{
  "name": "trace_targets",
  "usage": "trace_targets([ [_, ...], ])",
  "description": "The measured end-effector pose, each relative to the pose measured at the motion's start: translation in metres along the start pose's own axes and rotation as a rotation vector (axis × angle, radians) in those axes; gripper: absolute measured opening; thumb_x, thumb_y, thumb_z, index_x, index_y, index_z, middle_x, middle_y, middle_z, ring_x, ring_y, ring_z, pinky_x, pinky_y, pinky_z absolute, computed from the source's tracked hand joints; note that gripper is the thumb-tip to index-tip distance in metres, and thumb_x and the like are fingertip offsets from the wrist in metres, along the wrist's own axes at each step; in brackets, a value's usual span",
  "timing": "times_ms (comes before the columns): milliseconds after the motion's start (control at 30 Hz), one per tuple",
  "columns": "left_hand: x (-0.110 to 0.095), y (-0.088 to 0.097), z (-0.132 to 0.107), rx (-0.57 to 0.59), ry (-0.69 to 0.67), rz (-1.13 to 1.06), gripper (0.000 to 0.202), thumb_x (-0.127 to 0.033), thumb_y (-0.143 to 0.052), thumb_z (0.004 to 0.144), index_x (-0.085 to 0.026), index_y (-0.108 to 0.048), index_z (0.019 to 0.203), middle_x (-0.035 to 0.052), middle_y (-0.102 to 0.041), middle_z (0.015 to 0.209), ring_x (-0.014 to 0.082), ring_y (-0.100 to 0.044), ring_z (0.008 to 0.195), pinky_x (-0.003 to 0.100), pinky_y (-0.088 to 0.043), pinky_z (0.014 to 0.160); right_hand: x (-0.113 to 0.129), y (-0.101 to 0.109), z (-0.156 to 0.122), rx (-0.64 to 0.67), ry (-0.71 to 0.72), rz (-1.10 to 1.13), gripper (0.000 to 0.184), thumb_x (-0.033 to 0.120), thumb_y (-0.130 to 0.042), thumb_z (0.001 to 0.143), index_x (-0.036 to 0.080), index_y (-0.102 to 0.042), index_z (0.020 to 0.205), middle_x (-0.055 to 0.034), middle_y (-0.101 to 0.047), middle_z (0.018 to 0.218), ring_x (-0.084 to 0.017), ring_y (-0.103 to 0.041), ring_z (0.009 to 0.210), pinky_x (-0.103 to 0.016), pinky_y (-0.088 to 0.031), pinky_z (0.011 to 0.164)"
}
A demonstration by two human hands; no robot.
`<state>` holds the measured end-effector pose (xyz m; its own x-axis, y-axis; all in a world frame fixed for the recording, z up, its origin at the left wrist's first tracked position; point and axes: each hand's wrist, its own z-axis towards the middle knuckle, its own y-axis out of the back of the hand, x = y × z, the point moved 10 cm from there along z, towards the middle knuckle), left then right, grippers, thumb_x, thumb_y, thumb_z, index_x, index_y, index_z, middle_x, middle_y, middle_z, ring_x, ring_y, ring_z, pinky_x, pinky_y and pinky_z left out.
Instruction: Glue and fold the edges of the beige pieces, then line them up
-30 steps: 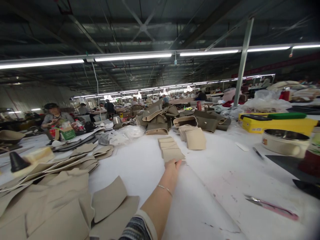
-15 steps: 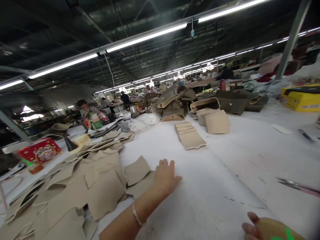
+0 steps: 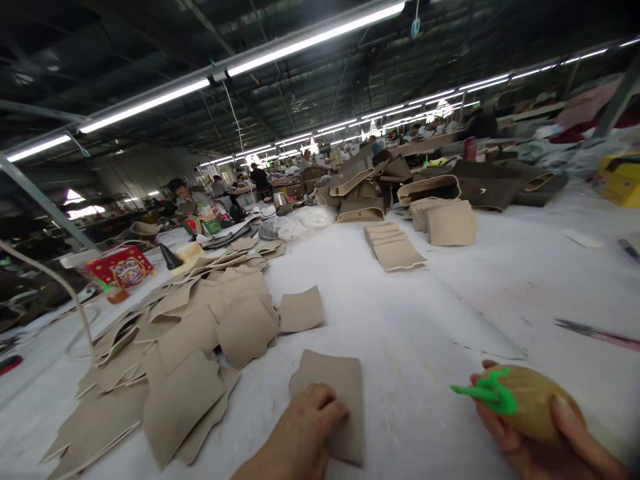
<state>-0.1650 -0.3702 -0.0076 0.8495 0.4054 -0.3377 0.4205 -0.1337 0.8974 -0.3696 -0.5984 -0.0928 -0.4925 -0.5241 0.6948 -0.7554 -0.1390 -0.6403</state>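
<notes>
Head view: one camera, white tabletop [image 3: 400, 327] with beige cut pieces
Panel in work: single beige panel [image 3: 353, 383], flat toward tabletop's near edge, apart from heap
Left hand: on the panel [image 3: 313, 417], fingers together and bent; whether pinching its edge or only pressing, cannot tell
Right hand: wrapped round [image 3: 525, 447] a yellowish squeeze bottle [image 3: 540, 403], fingers beneath, thumb on near side; right of panel, toward near right corner
Green nozzle: on bottle [image 3: 493, 395], points left toward panel, not touching it
Heap: loose beige pieces [image 3: 200, 327] along tabletop's left side
Stacks: fanned pieces [image 3: 400, 253] and thicker pile [image 3: 453, 223], toward far edge
Snips: near right edge [image 3: 595, 331], untouched
Doing it well: judged best to keep panel flat and pinned, fingers clear of nozzle's path, bottle gripped lightly so nothing squeezes out early, tip off panel's face until aimed
</notes>
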Motion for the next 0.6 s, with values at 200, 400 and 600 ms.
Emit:
trace_targets([
  [200, -0.005, 0.006, -0.028, -0.134, 0.128, -0.123, 0.041, -0.032, -0.055, 0.081, -0.022, -0.057, 0.121, 0.0092, -0.054, 0.119, 0.0259, -0.046, 0.112, 0.037, -0.039, 0.1, 0.013, -0.062, -0.035, 0.08, 0.082, -0.141, 0.044, 0.039, -0.086, 0.057, 0.025, -0.074, 0.097, -0.0072, -0.07, 0.106, -0.028, -0.068, 0.091, -0.031, -0.06, 0.073],
  [400, -0.019, 0.002, -0.01, -0.107, 0.242, -0.015, 0.038, -0.02, -0.053, 0.073, -0.013, -0.057, 0.11, 0.0143, -0.053, 0.114, 0.0288, -0.049, 0.108, 0.041, -0.044, 0.097, 0.019, -0.062, -0.041, 0.145, 0.151, -0.286, 0.049, 0.043, -0.085, 0.061, 0.025, -0.071, 0.105, -0.0069, -0.07, 0.101, -0.024, -0.067, 0.089, -0.026, -0.058, 0.075],
  [600, -0.028, 0.009, 0.008, -0.028, 0.287, 0.135, 0.038, -0.012, -0.055, 0.069, -0.005, -0.058, 0.106, 0.0209, -0.056, 0.11, 0.0337, -0.053, 0.105, 0.044, -0.048, 0.09, 0.026, -0.065, -0.045, 0.184, 0.239, -0.474, 0.054, 0.047, -0.083, 0.063, 0.026, -0.065, 0.11, -0.0053, -0.069, 0.094, -0.022, -0.065, 0.084, -0.021, -0.056, 0.071],
])
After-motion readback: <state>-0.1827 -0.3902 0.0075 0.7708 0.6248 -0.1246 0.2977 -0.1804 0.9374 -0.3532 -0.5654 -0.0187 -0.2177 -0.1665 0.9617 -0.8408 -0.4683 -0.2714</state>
